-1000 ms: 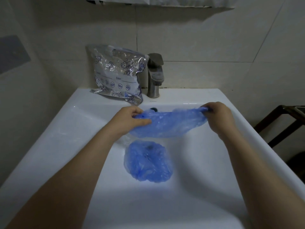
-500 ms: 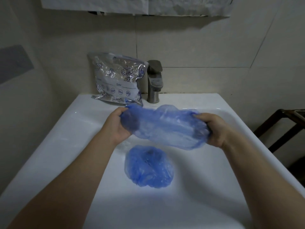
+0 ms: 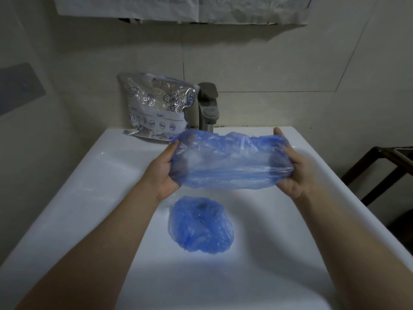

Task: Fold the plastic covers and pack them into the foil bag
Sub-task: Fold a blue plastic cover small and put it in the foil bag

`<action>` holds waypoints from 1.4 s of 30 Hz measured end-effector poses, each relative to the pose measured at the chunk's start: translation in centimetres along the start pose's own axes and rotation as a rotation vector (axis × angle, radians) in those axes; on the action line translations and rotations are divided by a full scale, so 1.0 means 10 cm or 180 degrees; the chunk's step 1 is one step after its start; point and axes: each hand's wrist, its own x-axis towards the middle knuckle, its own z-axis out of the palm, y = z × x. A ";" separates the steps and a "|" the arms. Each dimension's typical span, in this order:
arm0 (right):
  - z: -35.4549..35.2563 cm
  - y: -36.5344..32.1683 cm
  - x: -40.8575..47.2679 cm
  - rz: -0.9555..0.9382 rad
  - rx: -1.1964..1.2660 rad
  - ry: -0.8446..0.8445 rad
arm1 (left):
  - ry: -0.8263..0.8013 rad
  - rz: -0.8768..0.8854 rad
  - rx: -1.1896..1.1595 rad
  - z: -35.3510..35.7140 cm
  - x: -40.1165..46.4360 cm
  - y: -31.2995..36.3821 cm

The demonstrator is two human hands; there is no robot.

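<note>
Tiled beige walls close in around a white washbasin point(image 3: 107, 198), dimly lit, with a metal tap point(image 3: 208, 106) standing at its far edge. Just left of the tap I see the foil bag point(image 3: 156, 108) propped upright against the wall, printed with seafood drawings and a date line. At the right edge a dark wooden frame point(image 3: 380, 171) stands beside the basin.

Both my forearms reach in from the near corners. My left hand point(image 3: 164, 173) and right hand point(image 3: 299, 173) face each other, palms inward, with fingers tucked inside the two ends of a stretched blue plastic cover point(image 3: 228, 162); each hand grips its end and pulls the cover out into a long, translucent tube held above the basin. The right thumb pokes up past the cover's far edge.

Below them, a second blue plastic cover point(image 3: 201, 224) lies crumpled in a rounded heap in the bowl, well apart from the bag.
</note>
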 end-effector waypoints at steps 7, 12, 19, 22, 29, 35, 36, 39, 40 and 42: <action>0.17 -0.24 -0.03 -0.0404 -0.0594 0.0973 | 0.1092 0.0098 0.1001 0.12 -0.05 -0.16; 0.38 -0.26 -0.07 -0.1828 -0.2268 0.1900 | 0.1068 0.0240 0.1128 0.33 -0.09 -0.14; 0.45 -0.13 -0.14 -0.3072 -0.3407 0.1834 | 0.0880 0.0187 0.1214 0.50 -0.25 -0.05; 0.59 0.08 -0.19 -0.3216 -0.4240 0.1186 | 0.0033 -0.0277 0.1038 0.62 -0.33 -0.06; 0.70 0.56 -0.21 -0.2791 -0.6220 -0.1378 | -0.0482 -0.0096 0.0573 0.72 -0.44 -0.06; 0.73 0.52 -0.28 -0.1848 -0.6465 -0.2091 | -0.0475 0.0213 0.0917 0.63 -0.44 -0.02; 0.74 0.52 -0.29 -0.1760 -0.6280 -0.2083 | -0.0357 0.0285 0.0848 0.62 -0.41 -0.03; 0.76 0.47 -0.27 -0.0838 -0.4825 -0.1519 | -0.0092 0.0531 0.0458 0.62 -0.37 0.00; 0.75 0.45 -0.25 -0.0553 -0.4246 -0.1191 | -0.0044 0.0606 0.0399 0.61 -0.35 0.01; 0.70 0.44 -0.19 -0.0498 -0.3644 -0.0416 | 0.0106 0.0727 0.0401 0.57 -0.32 0.05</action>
